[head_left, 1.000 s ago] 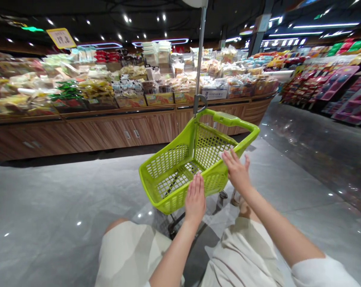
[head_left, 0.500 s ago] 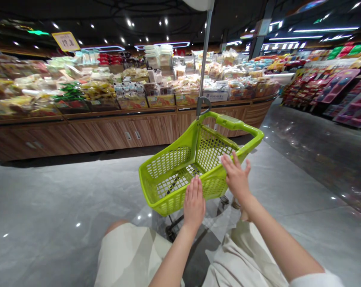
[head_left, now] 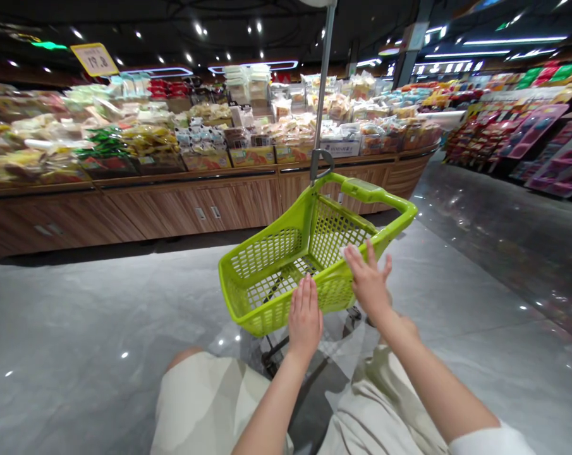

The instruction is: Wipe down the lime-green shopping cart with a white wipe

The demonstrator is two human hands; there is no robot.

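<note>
A lime-green plastic shopping cart (head_left: 260,316) with lattice sides stands in front of my knees, and no goods show in its basket. My left hand (head_left: 305,319) lies with straight fingers side by side against the cart's near side, fingertips at the rim. Farther right, my right hand (head_left: 368,278) is at the same rim, closer to the handle, its fingers spread. A small white patch shows at its fingertips; I cannot make out what it is. The cart's green handle (head_left: 402,218) is beyond the right hand, touched by neither hand.
A grey pole (head_left: 324,82) rises from the cart's far corner. Behind it runs a long wooden display counter (head_left: 238,199) heaped with packaged foods, with a price sign (head_left: 95,59) at left. More racks of goods (head_left: 535,129) stand at right. The grey floor (head_left: 77,316) is shiny.
The view has shifted slightly. Both hands stay at the cart's near side; the right hand's fingers have moved slightly and remain spread.
</note>
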